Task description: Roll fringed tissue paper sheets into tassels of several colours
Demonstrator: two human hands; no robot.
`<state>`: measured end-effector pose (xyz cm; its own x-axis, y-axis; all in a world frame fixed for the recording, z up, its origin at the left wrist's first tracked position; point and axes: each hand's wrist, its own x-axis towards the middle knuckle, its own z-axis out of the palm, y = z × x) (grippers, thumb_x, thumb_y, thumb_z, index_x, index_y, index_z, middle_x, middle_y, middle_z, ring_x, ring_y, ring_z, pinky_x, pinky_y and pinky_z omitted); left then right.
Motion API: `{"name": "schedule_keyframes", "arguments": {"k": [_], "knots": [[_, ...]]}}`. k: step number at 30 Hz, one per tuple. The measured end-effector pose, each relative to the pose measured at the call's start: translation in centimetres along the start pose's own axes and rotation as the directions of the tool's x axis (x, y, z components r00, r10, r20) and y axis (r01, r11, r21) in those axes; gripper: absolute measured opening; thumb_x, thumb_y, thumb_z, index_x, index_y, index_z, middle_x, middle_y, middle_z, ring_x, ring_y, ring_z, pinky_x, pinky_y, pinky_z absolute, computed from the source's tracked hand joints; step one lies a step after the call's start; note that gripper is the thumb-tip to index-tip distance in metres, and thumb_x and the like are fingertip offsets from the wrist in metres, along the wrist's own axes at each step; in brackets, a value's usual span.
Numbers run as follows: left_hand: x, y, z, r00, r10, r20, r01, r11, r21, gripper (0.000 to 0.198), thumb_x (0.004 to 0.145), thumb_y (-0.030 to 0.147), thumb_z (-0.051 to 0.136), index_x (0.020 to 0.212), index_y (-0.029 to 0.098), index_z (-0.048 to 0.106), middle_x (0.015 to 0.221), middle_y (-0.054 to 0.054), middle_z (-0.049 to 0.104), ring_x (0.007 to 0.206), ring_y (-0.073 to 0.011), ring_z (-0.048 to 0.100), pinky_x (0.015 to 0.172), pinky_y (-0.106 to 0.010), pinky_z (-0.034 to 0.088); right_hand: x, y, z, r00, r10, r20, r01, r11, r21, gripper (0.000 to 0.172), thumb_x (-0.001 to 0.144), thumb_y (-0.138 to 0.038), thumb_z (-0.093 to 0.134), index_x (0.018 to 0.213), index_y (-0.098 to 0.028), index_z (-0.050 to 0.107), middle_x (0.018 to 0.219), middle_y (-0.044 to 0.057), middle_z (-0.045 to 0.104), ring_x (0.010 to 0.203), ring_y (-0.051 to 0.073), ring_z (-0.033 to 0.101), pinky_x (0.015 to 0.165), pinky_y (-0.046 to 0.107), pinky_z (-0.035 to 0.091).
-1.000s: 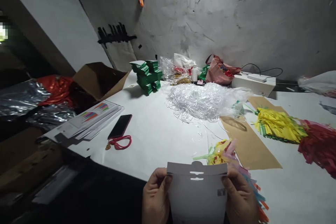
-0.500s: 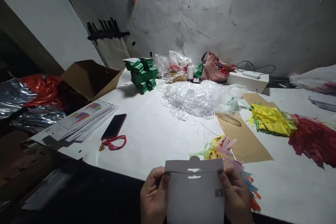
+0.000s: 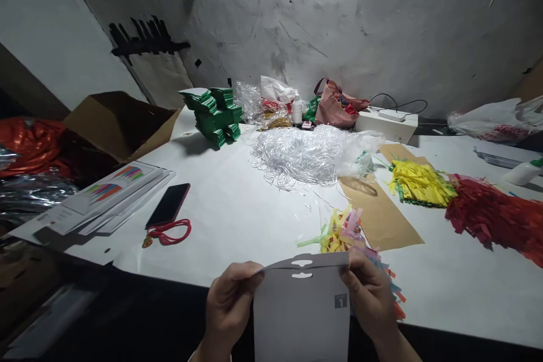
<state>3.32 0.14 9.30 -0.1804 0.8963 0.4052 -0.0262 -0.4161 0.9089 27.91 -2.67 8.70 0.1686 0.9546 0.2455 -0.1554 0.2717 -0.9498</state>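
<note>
A pale grey card (image 3: 301, 317) with two hang-hole slots and a printed "1" stands up at the table's near edge. My left hand (image 3: 232, 305) is closed on its upper left corner, thumb and fingers pinching the edge. At the upper right corner, my right hand (image 3: 369, 294) pinches it the same way. The folded top flap lies nearly edge-on and bows on the left side. Just behind the card is a fringed bundle of coloured tissue paper (image 3: 339, 232), partly hidden by the card and my right hand.
Clear plastic strings (image 3: 301, 153) heap mid-table, with green star-shaped stacks (image 3: 214, 119) to their left. A phone (image 3: 168, 205) with a red cord, printed sheets (image 3: 106, 192) and an open carton (image 3: 123, 124) are at left. Brown card (image 3: 382, 220), yellow fringe (image 3: 419, 184) and red fringe (image 3: 487, 212) lie right.
The camera has turned slightly right, so the scene has slid left. The card's top flap has tilted and bowed, showing less of its face. Both hands still grip the corners.
</note>
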Motion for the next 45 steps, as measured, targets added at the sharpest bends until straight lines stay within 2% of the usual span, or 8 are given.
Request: {"name": "schedule_keyframes", "arguments": {"k": [9,16,21,26,31,37,40,45], "knots": [[-0.8,-1.3,0.8,0.999,0.031,-0.04,-0.03,0.999,0.022,0.013,0.083,0.035,0.077,0.084,0.022,0.075,0.074,-0.001,0.071,0.06,-0.0136,0.063,0.054,-0.019,0.052,0.8,-1.2,0.4,0.974,-0.226,-0.005,0.219,0.948,-0.232,0.026,0.096,-0.031,0.06,0.073,-0.021,0.066,0.067,0.0,0.058,0.062,0.015,0.054,0.059,0.024,0.045],[1.4,-0.4,0.1,0.939,0.025,0.343,-0.005,0.998,-0.058,0.019,0.096,0.02,0.063,0.113,0.027,0.069,0.094,-0.003,0.073,0.079,-0.0152,0.07,0.069,-0.021,0.057,2.3,-1.8,-1.1,0.967,-0.015,0.253,0.038,0.995,-0.087,0.019,0.093,-0.04,0.066,0.094,-0.022,0.071,0.085,0.003,0.065,0.076,0.018,0.06,0.067,0.026,0.05],[2.4,0.7,0.7,0.888,0.157,0.432,-0.083,0.979,-0.184,0.028,0.101,0.011,0.051,0.115,0.032,0.063,0.098,-0.001,0.072,0.089,-0.0154,0.068,0.073,-0.023,0.056,3.6,-3.3,-1.2,0.911,-0.043,0.411,0.103,0.987,-0.124,0.015,0.09,-0.037,0.072,0.098,-0.025,0.076,0.082,0.002,0.066,0.073,0.016,0.059,0.066,0.026,0.05],[3.1,1.4,0.9,0.868,0.229,0.44,-0.168,0.97,-0.174,0.031,0.1,0.007,0.05,0.118,0.028,0.064,0.106,-0.005,0.07,0.099,-0.0175,0.066,0.076,-0.025,0.055,5.0,-4.3,-0.9,0.88,-0.169,0.443,0.253,0.958,-0.136,0.03,0.094,-0.023,0.068,0.118,-0.04,0.073,0.116,0.003,0.072,0.104,0.019,0.067,0.092,0.034,0.053],[4.3,2.5,1.0,0.825,0.286,0.488,-0.211,0.956,-0.203,0.02,0.101,0.02,0.052,0.091,0.023,0.069,0.102,-0.005,0.069,0.092,-0.0177,0.065,0.08,-0.029,0.054,6.1,-5.2,-0.5,0.823,-0.18,0.539,0.204,0.979,0.016,0.024,0.093,-0.019,0.068,0.103,-0.037,0.079,0.122,0.003,0.073,0.09,0.016,0.073,0.078,0.029,0.059],[5.0,2.8,1.8,0.844,0.136,0.519,-0.067,0.987,-0.149,0.026,0.097,0.04,0.056,0.085,0.02,0.066,0.109,-0.011,0.064,0.1,-0.0255,0.061,0.077,-0.033,0.052,7.0,-5.4,-0.4,0.738,-0.312,0.599,0.434,0.898,-0.066,0.032,0.096,-0.01,0.053,0.106,-0.029,0.077,0.122,0.006,0.069,0.1,0.017,0.071,0.079,0.03,0.06],[4.8,2.7,2.5,0.87,0.1,0.483,-0.107,0.994,-0.014,0.004,0.095,0.021,0.06,0.091,0.022,0.061,0.118,-0.008,0.06,0.102,-0.0214,0.061,0.074,-0.026,0.05,7.7,-6.3,-0.7,0.674,-0.336,0.658,0.558,0.815,-0.155,0.035,0.09,-0.004,0.05,0.108,-0.024,0.072,0.126,0.009,0.066,0.107,0.02,0.068,0.085,0.034,0.059],[5.0,3.0,3.1,0.848,0.163,0.505,-0.224,0.973,0.062,0.019,0.097,0.007,0.051,0.1,0.024,0.06,0.116,-0.005,0.058,0.087,-0.0128,0.062,0.062,-0.019,0.048,9.2,-9.1,-0.8,0.548,-0.163,0.821,0.675,0.666,-0.318,0.036,0.088,-0.014,0.057,0.122,-0.024,0.065,0.138,0.009,0.061,0.121,0.026,0.059,0.1,0.048,0.049]]}}
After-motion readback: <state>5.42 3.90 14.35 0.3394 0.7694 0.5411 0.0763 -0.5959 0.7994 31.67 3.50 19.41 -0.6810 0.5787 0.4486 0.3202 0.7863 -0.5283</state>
